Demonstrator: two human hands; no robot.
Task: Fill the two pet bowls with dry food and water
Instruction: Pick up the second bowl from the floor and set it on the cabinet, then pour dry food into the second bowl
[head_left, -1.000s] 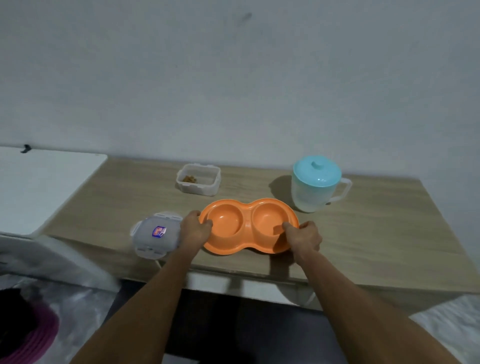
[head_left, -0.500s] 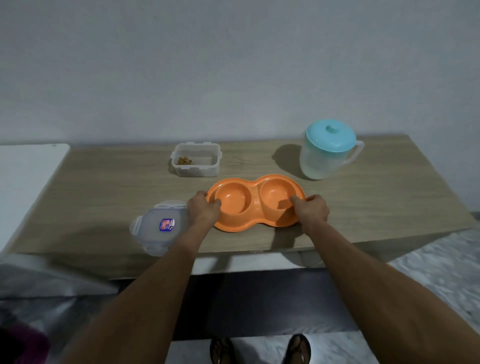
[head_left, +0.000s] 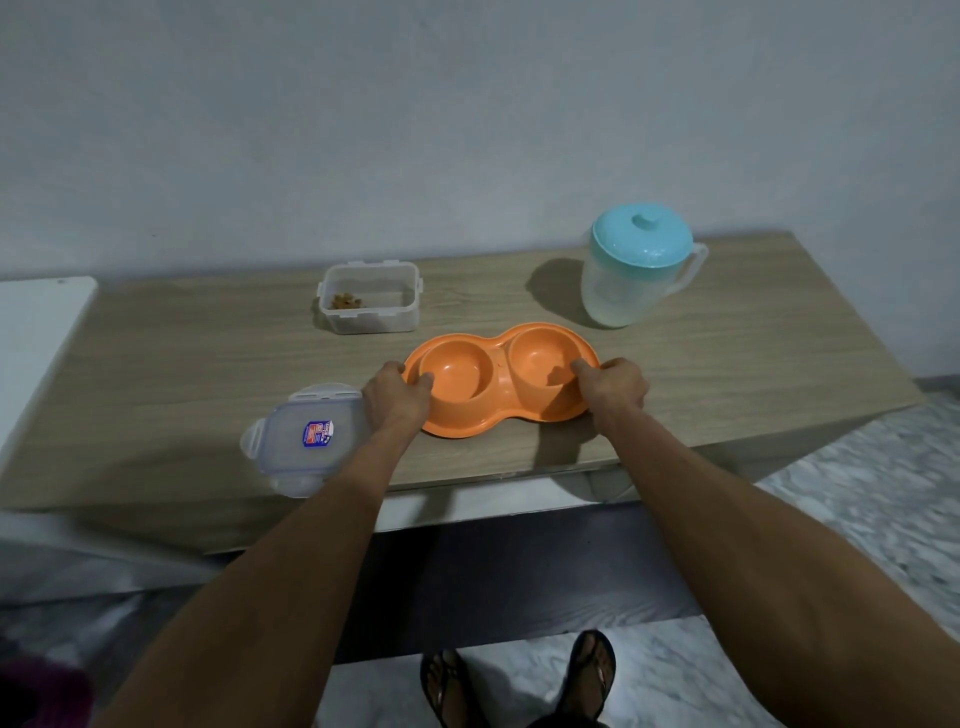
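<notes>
**A:** What's nearest to you?

**B:** My sandalled feet, on the floor below the table edge where the orange double bowl sits.

**A:** And your hands?

**B:** Both are on that bowl. My left hand grips its left end, thumb hooked over the rim into the left well, fingers wrapped round the edge. My right hand grips the right end the same way, thumb over the rim of the right well. The bowl sits on the wooden table, and both wells show bare orange plastic.

**A:** What's around it?

**B:** Just left of the bowl lies a clear clip lid with a sticker, partly hidden by my left hand. Behind the bowl to the left stands the open food container, with a little kibble in one corner. Behind the bowl to the right stands the jug, turquoise lid on, handle pointing right.
</notes>
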